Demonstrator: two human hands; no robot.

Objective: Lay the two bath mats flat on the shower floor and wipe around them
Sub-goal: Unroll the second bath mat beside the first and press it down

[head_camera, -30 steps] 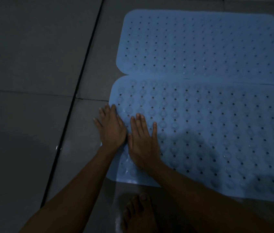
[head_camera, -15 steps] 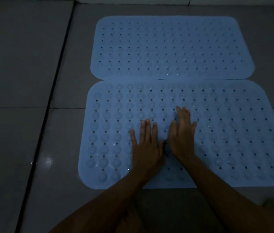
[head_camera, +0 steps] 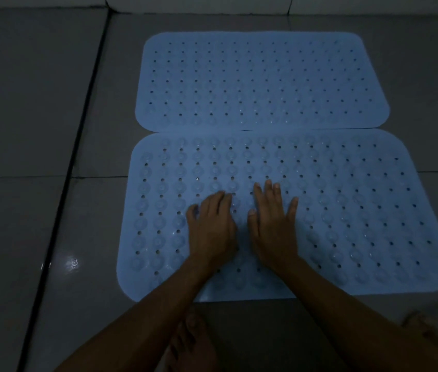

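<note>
two pale blue rubber bath mats with rounded corners and rows of small drain holes lie flat on the dim grey tiled shower floor point(head_camera: 38, 130), one beyond the other. the far mat point(head_camera: 261, 79) and the near mat point(head_camera: 360, 210) meet along their long edges, touching or slightly overlapping at the seam; which one, the dim light does not settle. the near mat shows clear round suction cups across its face. no brand, label or writing can be read on either mat.

a person's left hand point(head_camera: 211, 226) and right hand point(head_camera: 273, 224) rest palms down side by side on the middle of the near mat, fingers straight and pressed to its surface, gripping nothing. the thumbs sit close together but apart. both forearms reach in from the bottom edge. a bare foot point(head_camera: 193, 342) stands on the floor just short of the near mat's front edge, and another foot point(head_camera: 424, 331) shows at lower right. a dark grout channel point(head_camera: 78, 157) runs along the tiles to the left of the mats.
</note>
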